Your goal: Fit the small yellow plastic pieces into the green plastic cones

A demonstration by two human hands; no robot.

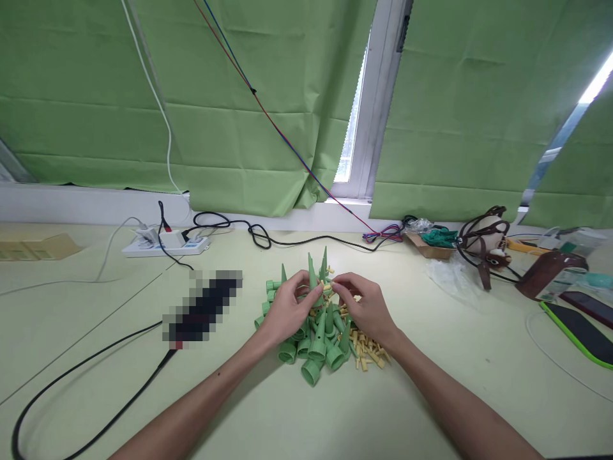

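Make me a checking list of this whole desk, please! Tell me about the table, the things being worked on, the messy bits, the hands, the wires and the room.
Surface: pale table, with a seam at left.
Job's things: green cones heaped with small yellow pieces.
Clutter: clear plastic bag and green-edged phone at right; pixelated dark item at left.
Hands: left hand holds an upright green cone; right hand seems to pinch a yellow piece beside it.
Cables: black cable along the back; white power strip at left.
Surroundings: green curtains, window frame.
Other people: nothing seen.
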